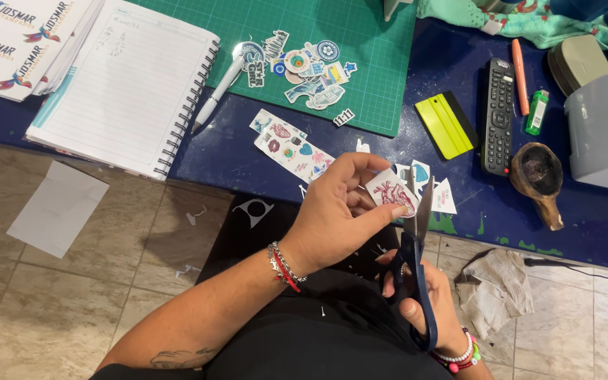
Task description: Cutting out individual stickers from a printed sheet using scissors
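My left hand [339,211] pinches a small white sticker with a red heart picture [393,193] between thumb and fingers, just off the table's front edge. My right hand [422,304] grips dark blue-handled scissors [416,267], whose blades point up and meet the sticker's right edge. A strip of uncut stickers [291,146] lies on the dark blue table [233,151] just left of my left hand. Several cut-out stickers [304,67] sit in a pile on the green cutting mat [367,77].
An open spiral notebook [124,84] and a white pen [218,95] lie at left. A yellow squeegee [445,125], black remote [498,112], orange pen [520,67], green lighter [537,111], wooden cup [537,176] and grey box [606,130] are at right. Paper scraps litter the tiled floor [58,207].
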